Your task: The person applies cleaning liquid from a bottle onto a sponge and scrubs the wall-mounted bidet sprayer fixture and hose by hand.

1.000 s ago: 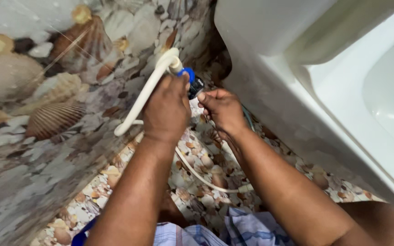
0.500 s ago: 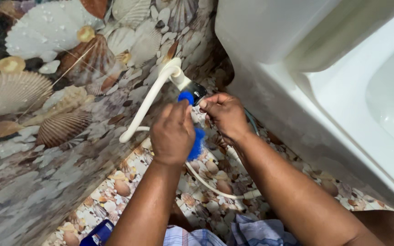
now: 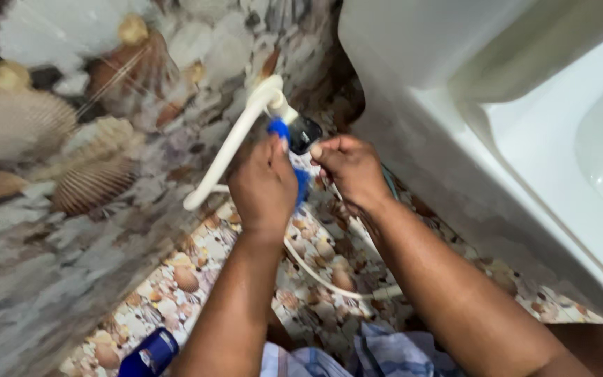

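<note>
Head view: left hand (image 3: 263, 185) closed around blue tool handle (image 3: 300, 187) at white pipe valve (image 3: 273, 105) low on shell-patterned wall (image 3: 71, 160); right hand (image 3: 350, 167) fingers pinch black fitting (image 3: 305, 132) beside toilet (image 3: 455, 105).

White pipe (image 3: 226, 150), shell-patterned tiles (image 3: 71, 153)

Both bare forearms reach forward, the hands close together; the left hand (image 3: 265, 185) is curled knuckles-up, the right hand (image 3: 350, 169) pinches with bent fingers

Both hands (image 3: 308, 174) grip a blue-handled valve (image 3: 294, 136) — white pipe (image 3: 228, 150) beside.
</note>
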